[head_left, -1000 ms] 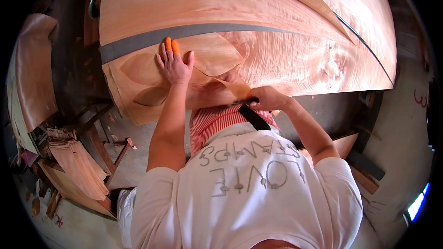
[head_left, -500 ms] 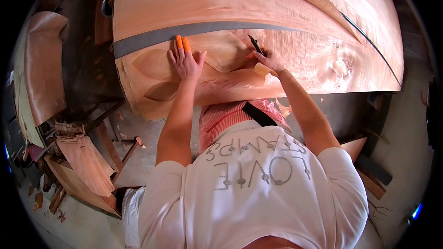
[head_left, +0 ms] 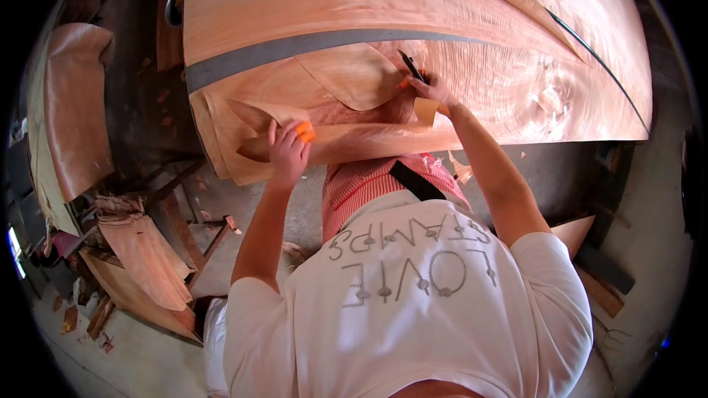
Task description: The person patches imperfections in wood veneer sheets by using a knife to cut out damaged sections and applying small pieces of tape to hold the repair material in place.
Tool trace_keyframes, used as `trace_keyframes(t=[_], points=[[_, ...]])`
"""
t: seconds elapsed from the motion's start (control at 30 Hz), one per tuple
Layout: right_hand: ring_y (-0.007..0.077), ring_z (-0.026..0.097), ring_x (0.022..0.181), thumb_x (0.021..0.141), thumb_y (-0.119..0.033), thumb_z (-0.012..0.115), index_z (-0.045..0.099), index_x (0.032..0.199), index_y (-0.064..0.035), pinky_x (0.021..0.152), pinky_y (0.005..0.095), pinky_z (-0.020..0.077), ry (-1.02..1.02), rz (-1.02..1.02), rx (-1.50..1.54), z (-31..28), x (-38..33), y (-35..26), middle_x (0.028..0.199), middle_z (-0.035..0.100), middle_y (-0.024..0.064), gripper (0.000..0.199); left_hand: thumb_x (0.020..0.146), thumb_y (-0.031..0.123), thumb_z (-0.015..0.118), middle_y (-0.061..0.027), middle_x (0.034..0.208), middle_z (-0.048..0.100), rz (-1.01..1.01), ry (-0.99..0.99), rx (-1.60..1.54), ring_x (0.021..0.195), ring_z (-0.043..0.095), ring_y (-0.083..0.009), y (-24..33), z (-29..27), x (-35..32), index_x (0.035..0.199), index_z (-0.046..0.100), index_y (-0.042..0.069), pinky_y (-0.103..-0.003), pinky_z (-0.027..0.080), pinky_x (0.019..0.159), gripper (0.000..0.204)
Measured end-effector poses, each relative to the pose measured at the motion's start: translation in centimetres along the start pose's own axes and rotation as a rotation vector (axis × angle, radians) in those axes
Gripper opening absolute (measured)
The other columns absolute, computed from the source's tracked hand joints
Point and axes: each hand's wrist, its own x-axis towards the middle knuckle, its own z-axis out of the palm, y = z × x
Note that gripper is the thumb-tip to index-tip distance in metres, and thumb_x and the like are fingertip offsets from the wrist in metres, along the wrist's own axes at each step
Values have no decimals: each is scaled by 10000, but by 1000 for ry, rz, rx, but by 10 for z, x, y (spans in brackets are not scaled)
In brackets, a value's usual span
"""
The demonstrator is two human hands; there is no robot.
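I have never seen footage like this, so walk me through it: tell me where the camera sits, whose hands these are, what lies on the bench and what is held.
The single view comes from a fisheye camera worn on the person's head, looking down, so straight edges bend. No machine: two bare hands. The left hand, with orange-covered fingertips, presses on a loose strip of veneer. The right hand holds a dark slim tool, like a knife or pen, against the large wood veneer sheet. A grey band crosses that sheet. More veneer pieces lie lower left.

The large pale wood veneer sheet (head_left: 442,22) runs off the top edge; the thin dark tool's (head_left: 411,65) lower end is hidden inside the right hand (head_left: 434,90)
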Motion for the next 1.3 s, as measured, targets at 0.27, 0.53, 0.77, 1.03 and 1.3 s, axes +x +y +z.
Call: trace_keyframes(t=[0.27,0.53,0.77,1.03,1.3], points=[[115,568,824,901,-222,557,642,911,-4,770,250,451,19,-146,-65,3,-3,-4,880,648,43,234,735,183,651,-146,841,611,-374,-827,-210,846,580,-340,6,-43,-79,775,598,37,-416,468,721,161],[104,558,818,900,-224,562,642,935,-9,768,249,443,65,-143,-75,-9,5,17,871,642,37,232,801,250,609,-126,895,620,-246,-575,-172,828,593,-315,60,-46,65,943,608,57,-408,471,684,240],[53,475,658,885,-267,582,648,937,-33,568,210,390,75,-48,-186,12,-4,-13,809,603,-17,249,822,171,561,-123,1318,430,28,-58,-47,1223,407,-271,65,84,115,1202,513,52,-403,341,1003,401],[33,372,485,880,-355,575,626,961,-107,417,192,288,277,-41,259,-35,-70,-16,613,463,-64,266,819,242,564,-137,1351,412,53,-177,104,1249,371,-296,80,95,134,1216,507,39,-461,277,1038,450],[17,347,460,850,-168,509,630,1033,-109,397,176,272,1183,-290,310,-234,-248,-49,744,654,10,227,866,245,425,-164,1399,350,96,-118,159,1298,308,-328,93,89,123,1262,445,1,-488,216,1058,466]])
